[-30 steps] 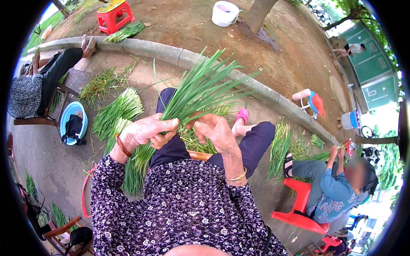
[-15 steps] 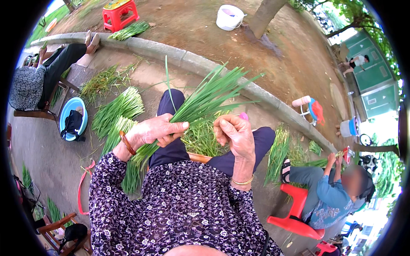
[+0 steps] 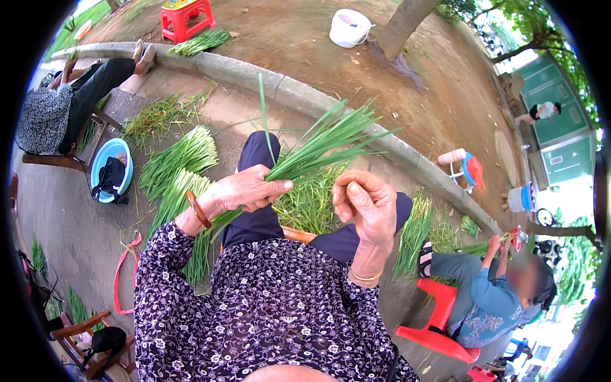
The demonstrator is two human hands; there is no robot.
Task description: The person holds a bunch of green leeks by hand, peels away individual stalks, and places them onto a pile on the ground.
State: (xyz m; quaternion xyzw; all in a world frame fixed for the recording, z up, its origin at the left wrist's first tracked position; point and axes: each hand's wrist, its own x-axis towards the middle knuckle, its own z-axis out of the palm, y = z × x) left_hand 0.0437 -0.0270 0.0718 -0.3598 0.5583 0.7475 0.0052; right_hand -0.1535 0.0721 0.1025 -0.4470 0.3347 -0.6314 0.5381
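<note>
My left hand (image 3: 251, 189) is closed around a bunch of long green chives (image 3: 331, 143) over my left thigh. The leaf tips fan out to the upper right, and one leaf stands up apart from the bunch. To its right, my right hand (image 3: 368, 207) is raised with the fingers curled and the thumb against them. Whatever they may hold is hidden. Between my knees lies a heap of loose green and yellowish leaves (image 3: 309, 207). Trimmed chives with pale ends (image 3: 180, 159) lie in bundles on the ground beyond my left forearm.
A blue basin (image 3: 97, 169) with a black bag stands at left, near a seated person (image 3: 48, 118). Another person (image 3: 487, 309) sits on a red chair (image 3: 439, 318) at right, handling chives. A curb (image 3: 242, 71) crosses ahead; beyond it are a red stool (image 3: 188, 20) and a white bucket (image 3: 347, 30).
My left hand and the chives have shifted slightly to the right. My right hand has also moved a little right, its fingers still curled. The view has tilted slightly.
</note>
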